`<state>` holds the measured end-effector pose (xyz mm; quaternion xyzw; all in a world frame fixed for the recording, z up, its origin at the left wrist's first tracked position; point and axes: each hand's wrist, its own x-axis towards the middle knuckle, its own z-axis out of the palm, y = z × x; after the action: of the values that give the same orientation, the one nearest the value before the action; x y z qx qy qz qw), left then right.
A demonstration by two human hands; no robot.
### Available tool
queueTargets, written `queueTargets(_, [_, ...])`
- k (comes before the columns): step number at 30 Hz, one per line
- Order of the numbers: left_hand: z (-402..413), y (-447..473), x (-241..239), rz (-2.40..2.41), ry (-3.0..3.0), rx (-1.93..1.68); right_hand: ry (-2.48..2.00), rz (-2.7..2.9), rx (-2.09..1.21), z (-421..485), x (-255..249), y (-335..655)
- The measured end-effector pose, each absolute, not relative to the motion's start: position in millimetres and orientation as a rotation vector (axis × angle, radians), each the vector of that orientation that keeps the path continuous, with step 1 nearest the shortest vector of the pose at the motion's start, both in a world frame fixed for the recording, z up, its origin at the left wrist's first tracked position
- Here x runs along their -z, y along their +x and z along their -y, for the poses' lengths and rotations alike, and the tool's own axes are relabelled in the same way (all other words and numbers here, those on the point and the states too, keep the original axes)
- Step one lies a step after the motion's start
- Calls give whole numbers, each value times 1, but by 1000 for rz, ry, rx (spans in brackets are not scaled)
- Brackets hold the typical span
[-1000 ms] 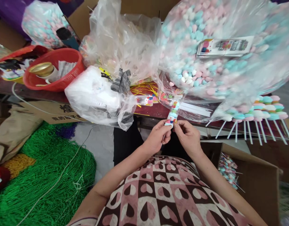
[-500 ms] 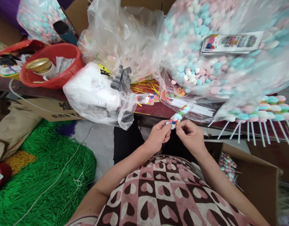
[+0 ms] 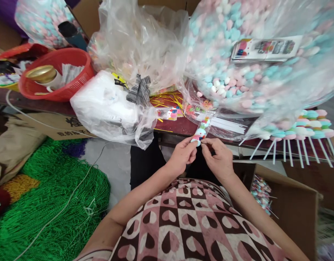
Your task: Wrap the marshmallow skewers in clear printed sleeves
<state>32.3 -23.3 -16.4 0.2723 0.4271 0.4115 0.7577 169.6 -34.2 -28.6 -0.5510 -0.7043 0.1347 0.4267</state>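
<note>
My left hand is closed around the lower end of a marshmallow skewer in a clear, printed wrapper. White, pale blue and green pieces show through it. The skewer tilts up and away over the table's front edge. My right hand is closed in a pinch, its fingertips right against the wrapper's lower end; what lies between them is too small to make out. Just beyond, yellow twist ties lie scattered. Printed wrappers rest in front of them, and white sticks lie under clear plastic to the right.
A huge clear bag of marshmallows fills the back right, with a stack of printed cards on it. Finished skewers overhang the right edge above a cardboard box. A red basket and a white plastic bag stand left.
My right fingertips have shifted slightly left and down along the wrapper. The skewer has tipped a little to the left, while my left hand keeps its grip.
</note>
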Motion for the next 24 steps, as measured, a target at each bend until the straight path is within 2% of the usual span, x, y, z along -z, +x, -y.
queueTargets(8, [24,34,18,-1005,699,-931,-1415,1845,-156,30,30,169])
queueTargets(16, [26,33,17,-1132,831,-931,-1473,1982,-183,29,26,172])
queueTargets(24, [24,33,18,-1168,842,-932,-1503,2111,6,20,21,172])
